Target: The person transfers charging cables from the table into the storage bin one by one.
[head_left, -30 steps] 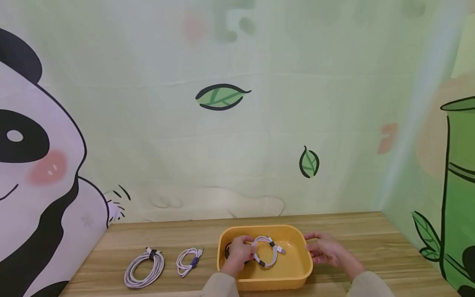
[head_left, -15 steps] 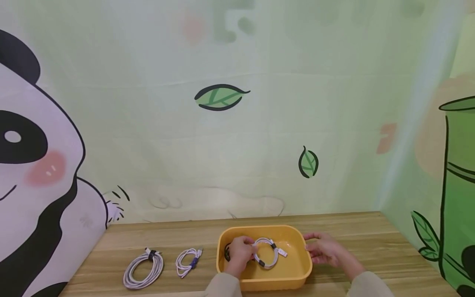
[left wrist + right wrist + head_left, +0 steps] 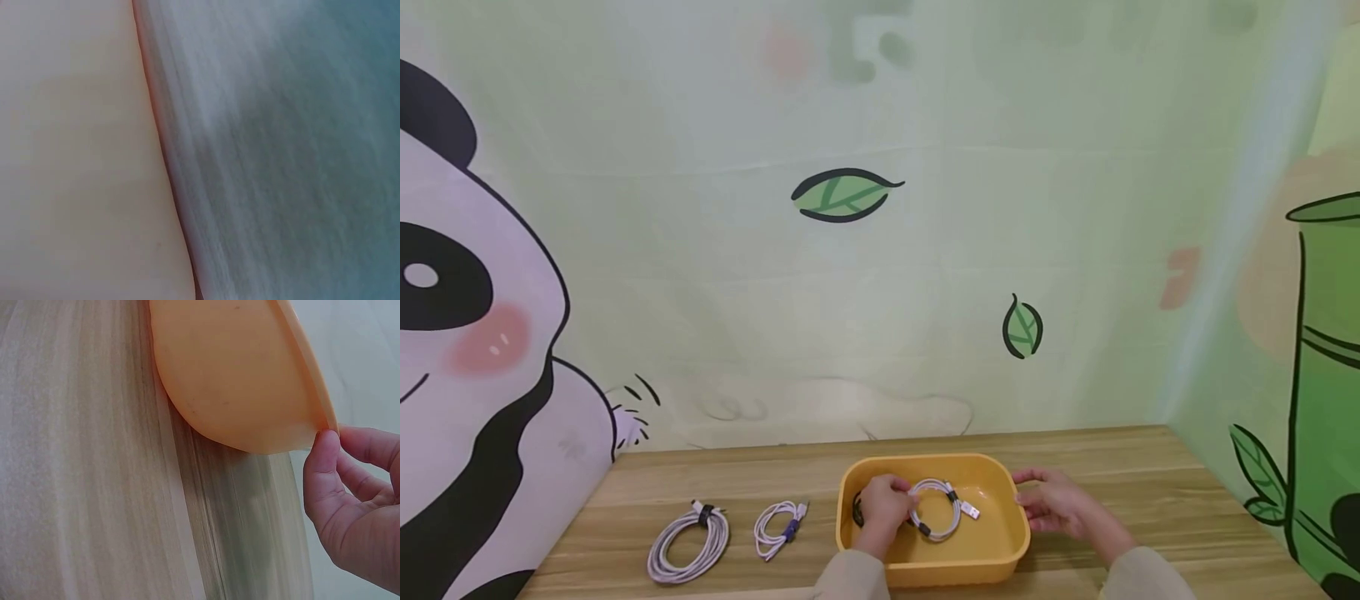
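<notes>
A yellow plastic bin (image 3: 955,573) stands near the table's front. My left hand (image 3: 883,507) reaches into its left half, fingertips at the left side of a coiled white USB cable (image 3: 955,521), which they appear to pinch. This coil has black ties and its plug points right. Partly hidden beneath the same hand is a dark coiled cable (image 3: 857,508). On the bin's right side, my right hand (image 3: 1056,504) pinches the rim between thumb and fingers; the right wrist view shows the thumb (image 3: 324,453) against the bin wall (image 3: 237,375). The left wrist view shows no hand.
Left of the bin, two more coiled cables lie on the wooden table (image 3: 790,475): a larger white one (image 3: 722,542) with a black tie and a smaller white one (image 3: 762,529) with a blue tie. A printed backdrop (image 3: 925,333) rises behind the table's back edge.
The white cable's plug has shifted slightly and the coil lies a little flatter in the bin. Both hands keep nearly the same places.
</notes>
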`<action>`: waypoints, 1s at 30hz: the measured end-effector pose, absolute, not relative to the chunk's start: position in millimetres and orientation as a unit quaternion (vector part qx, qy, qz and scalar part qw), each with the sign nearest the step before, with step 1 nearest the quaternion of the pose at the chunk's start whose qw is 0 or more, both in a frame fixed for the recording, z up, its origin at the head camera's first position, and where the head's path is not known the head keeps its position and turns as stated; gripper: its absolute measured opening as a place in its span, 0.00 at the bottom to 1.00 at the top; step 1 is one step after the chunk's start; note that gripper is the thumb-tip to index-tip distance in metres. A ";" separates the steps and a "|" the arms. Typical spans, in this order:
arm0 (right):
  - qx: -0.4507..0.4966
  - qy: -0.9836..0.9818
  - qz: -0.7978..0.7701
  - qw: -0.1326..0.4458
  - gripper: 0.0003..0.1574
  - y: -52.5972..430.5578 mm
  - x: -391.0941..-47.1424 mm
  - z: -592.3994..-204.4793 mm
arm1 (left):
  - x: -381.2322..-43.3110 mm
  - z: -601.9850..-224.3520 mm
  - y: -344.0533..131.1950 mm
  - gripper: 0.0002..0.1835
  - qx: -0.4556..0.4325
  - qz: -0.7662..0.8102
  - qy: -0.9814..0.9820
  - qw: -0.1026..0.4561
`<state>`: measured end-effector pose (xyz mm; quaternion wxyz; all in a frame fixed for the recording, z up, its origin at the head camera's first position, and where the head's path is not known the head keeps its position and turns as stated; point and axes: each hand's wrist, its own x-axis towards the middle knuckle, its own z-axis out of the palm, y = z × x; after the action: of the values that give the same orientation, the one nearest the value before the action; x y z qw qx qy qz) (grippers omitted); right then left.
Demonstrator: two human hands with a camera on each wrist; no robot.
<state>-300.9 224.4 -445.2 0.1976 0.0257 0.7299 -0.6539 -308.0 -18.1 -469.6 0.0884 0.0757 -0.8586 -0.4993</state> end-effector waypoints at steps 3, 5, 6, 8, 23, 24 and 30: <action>0.027 0.731 -0.653 0.196 0.29 224.2 -300.8 -445.2 | -307.7 -469.9 -18.1 0.06 0.077 -0.511 -0.852 0.088; 0.030 0.733 -0.651 0.194 0.29 223.9 -300.7 -444.9 | -307.1 -469.5 -17.9 0.07 0.078 -0.512 -0.850 0.090; 0.032 0.733 -0.651 0.193 0.29 223.8 -300.6 -444.7 | -306.9 -469.3 -17.8 0.07 0.079 -0.511 -0.851 0.093; 0.035 0.735 -0.649 0.192 0.28 223.7 -300.5 -444.1 | -306.4 -468.5 -17.6 0.07 0.081 -0.503 -0.855 0.096; 0.036 0.737 -0.646 0.194 0.28 223.6 -300.0 -443.5 | -306.3 -465.5 -15.1 0.07 0.098 -0.432 -0.891 0.102; 0.037 0.737 -0.646 0.194 0.28 223.7 -300.2 -443.8 | -306.2 -465.2 -14.8 0.08 0.099 -0.429 -0.892 0.103; 0.041 0.739 -0.646 0.188 0.28 223.8 -301.2 -445.8 | -304.2 -463.3 -13.7 0.08 0.098 -0.418 -0.896 0.117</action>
<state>-301.2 223.8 -445.8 0.1882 0.0411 0.7389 -0.6457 -304.2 -13.7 -463.3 0.1166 0.0979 -0.8957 -0.4177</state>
